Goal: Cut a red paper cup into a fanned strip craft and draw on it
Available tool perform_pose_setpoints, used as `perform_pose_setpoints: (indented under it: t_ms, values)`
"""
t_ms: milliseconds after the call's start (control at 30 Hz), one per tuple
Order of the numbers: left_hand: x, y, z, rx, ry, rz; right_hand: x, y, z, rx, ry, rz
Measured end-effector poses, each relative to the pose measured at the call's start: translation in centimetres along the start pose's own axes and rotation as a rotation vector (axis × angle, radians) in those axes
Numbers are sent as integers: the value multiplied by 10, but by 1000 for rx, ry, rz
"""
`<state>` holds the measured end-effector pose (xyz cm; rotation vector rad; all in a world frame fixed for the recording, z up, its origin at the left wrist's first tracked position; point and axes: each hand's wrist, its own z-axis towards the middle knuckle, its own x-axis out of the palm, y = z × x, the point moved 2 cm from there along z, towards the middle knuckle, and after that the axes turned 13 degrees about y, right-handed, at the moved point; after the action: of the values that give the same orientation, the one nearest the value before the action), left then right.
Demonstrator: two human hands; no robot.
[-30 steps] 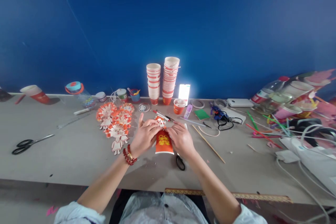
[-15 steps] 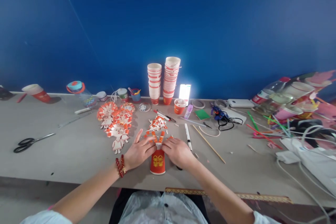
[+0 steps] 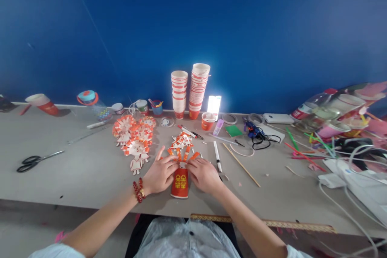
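Observation:
A red paper cup [image 3: 180,184] with yellow characters is in front of me at the table's near side. Orange strips [image 3: 186,153] fan out from its far end, around a small white part [image 3: 183,165]. My left hand [image 3: 161,172], with red beads at the wrist, grips the cup's far end from the left; one finger sticks up. From the right, my right hand [image 3: 204,174] presses curled fingers on the same end. The fingertips partly hide where the strips meet the cup. Just beyond lies a small pile of white-and-orange paper cutouts [image 3: 182,140].
Left of my hands are many paper figures [image 3: 137,145] and scissors [image 3: 32,162]. Two cup stacks [image 3: 179,96] and a lit phone [image 3: 214,106] stand at the back. Rightward lie a marker [image 3: 217,156], a wooden stick [image 3: 242,165], a glue gun [image 3: 255,132] and tangled cables [image 3: 347,193].
My hands have moved slightly apart along the cup's far end. More orange strips now show spread outward. The cup tilts a little more and its near end shifts slightly left.

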<state>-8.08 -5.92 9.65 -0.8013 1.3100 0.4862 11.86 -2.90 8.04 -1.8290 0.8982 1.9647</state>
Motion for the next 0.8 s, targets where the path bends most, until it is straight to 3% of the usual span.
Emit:
perform_pose_setpoints:
  t_ms: [133,300,800]
  values:
    - [0,-5,2,-115,-53,-94,-3,1,2,-52,-85,195]
    - [3,-5,10,-186,-68,-197,0,-2,12,-29,-16,229]
    - [5,6,24,-78,142,-151,-3,-4,29,-26,211,98]
